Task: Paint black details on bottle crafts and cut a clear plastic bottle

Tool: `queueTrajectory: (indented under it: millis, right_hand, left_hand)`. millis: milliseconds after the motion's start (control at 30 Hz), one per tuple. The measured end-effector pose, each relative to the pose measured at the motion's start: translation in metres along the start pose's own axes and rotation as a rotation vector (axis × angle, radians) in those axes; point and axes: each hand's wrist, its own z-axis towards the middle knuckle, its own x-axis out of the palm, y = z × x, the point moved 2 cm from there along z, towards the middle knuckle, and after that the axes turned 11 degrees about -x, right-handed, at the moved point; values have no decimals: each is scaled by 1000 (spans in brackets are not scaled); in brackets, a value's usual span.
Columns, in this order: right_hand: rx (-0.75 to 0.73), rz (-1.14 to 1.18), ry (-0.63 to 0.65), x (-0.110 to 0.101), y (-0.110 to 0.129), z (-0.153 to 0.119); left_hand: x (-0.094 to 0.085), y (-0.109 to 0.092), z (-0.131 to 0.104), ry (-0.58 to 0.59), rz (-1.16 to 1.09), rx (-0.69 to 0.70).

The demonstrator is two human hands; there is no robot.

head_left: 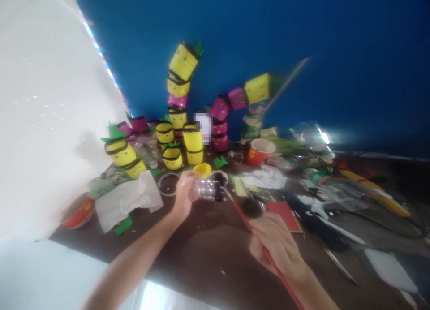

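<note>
My left hand (185,193) is closed round one end of a clear plastic cup-like piece (205,188), held sideways above the table. A black band (219,187) circles its right end. In my right hand (277,240) is a paintbrush with a long red handle (240,211), gripped like a pencil. The brush tip points up and left and meets or nearly meets the black band; blur hides which. A small yellow pot (202,169) stands just behind the clear piece. Near my right hand is a dark round container (254,207), partly hidden.
Yellow pineapple-like cups (193,144) and stacked purple cups (220,135) stand along the blue wall. A red paper cup (260,151) is behind the tissues (265,178). To the right lie a red card (284,216), a yellow-handled tool (376,193) and clear bottles (339,189).
</note>
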Motion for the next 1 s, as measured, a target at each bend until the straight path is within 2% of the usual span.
queueTrajectory:
  millis: [267, 433, 633, 833, 1000]
  right_hand:
    - [33, -38, 65, 3, 2, 4]
    - [-36, -38, -16, -1, 3, 4]
    - [81, 2, 56, 4, 3, 3]
    - [11, -26, -36, 2, 8, 2]
    - [41, -17, 44, 3, 7, 7]
  left_hand:
    - [1, 1, 0, 16, -23, -14]
    - [0, 1, 0, 12, -29, -28]
    - [1, 0, -1, 24, -45, -59]
    - [2, 0, -1, 27, -66, -62]
    - [2, -1, -1, 30, -71, -42]
